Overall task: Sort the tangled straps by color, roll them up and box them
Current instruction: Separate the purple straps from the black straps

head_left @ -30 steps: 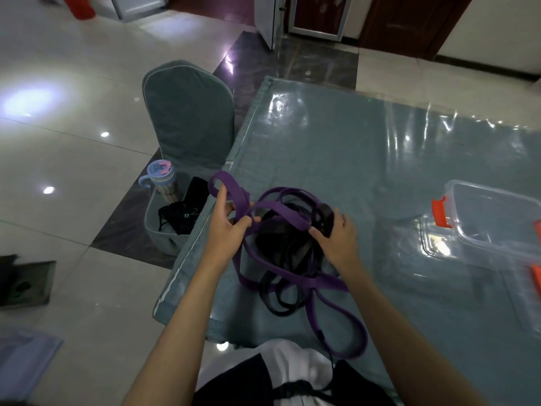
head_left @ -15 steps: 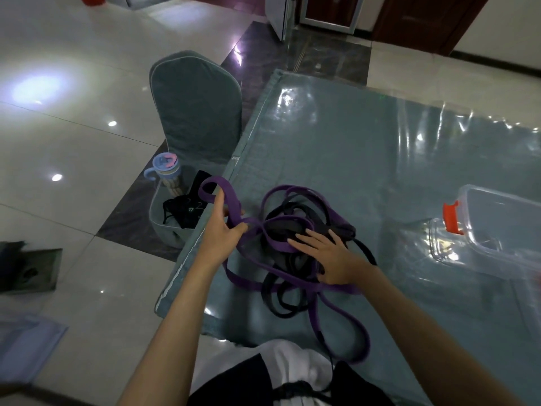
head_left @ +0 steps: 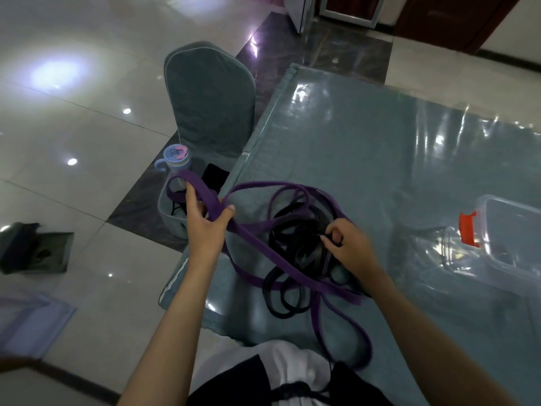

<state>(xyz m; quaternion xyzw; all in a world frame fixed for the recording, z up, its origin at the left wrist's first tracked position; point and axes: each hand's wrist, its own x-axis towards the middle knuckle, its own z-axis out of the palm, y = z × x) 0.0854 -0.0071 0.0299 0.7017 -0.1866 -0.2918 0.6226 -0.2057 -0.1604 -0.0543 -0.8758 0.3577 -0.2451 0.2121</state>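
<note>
Purple strap (head_left: 216, 205) is gripped in the left hand (head_left: 205, 227), drawn off the table edge, likely to free it; the right hand (head_left: 348, 244) pinches black strap (head_left: 292, 250), pinning the tangle beneath it.

My left hand (head_left: 208, 227) grips a purple strap (head_left: 251, 238) lifted off the table (head_left: 366, 159); my right hand (head_left: 348, 244) pinches a black strap (head_left: 295, 230) in the tangle beside the clear box (head_left: 509, 244).

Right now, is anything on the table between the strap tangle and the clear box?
Nothing visible: bare table lies between the tangle and the box. But purple and black straps are still intertwined.
</note>
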